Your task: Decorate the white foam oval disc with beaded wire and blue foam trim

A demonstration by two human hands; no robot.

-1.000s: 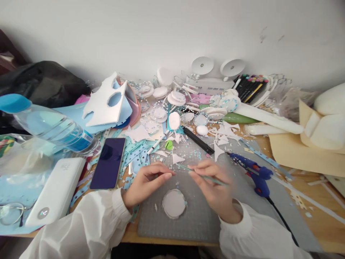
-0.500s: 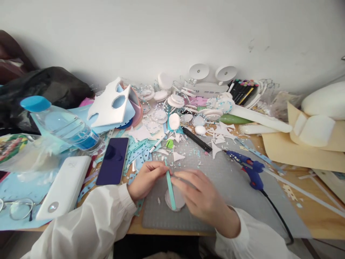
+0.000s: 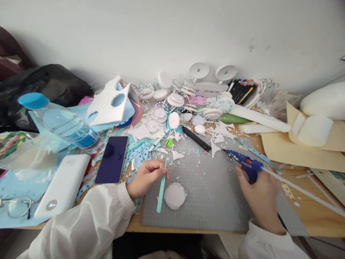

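Teal strip point(image 3: 161, 190) lies on the left part of the grey cutting mat point(image 3: 210, 201). Its far end is pinched between the thumb and fingers of the left hand point(image 3: 147, 176), and its near end points at the mat's front edge. The fingers are closed tight on it, with nothing else in that hand.

1 white disc point(image 3: 175, 195) lies flat on the mat just right of the strip. I can't tell if they touch.

Right hand point(image 3: 260, 196) is at the mat's right side, with its fingers against the handle of the blue glue gun point(image 3: 244, 162). The hand is motion-blurred, so I can't tell whether it has wrapped the handle or only touches it. The gun's nozzle points toward the mat's far-left.

Around the mat:
- 1 black pen point(image 3: 196, 138) lies at the far edge, among white offcuts.
- 1 phone point(image 3: 111, 159) lies screen-up just off the left edge.
- 1 white power bank point(image 3: 63, 185) is further left.
- 1 water bottle point(image 3: 61, 124) lies on its side, left and further back.
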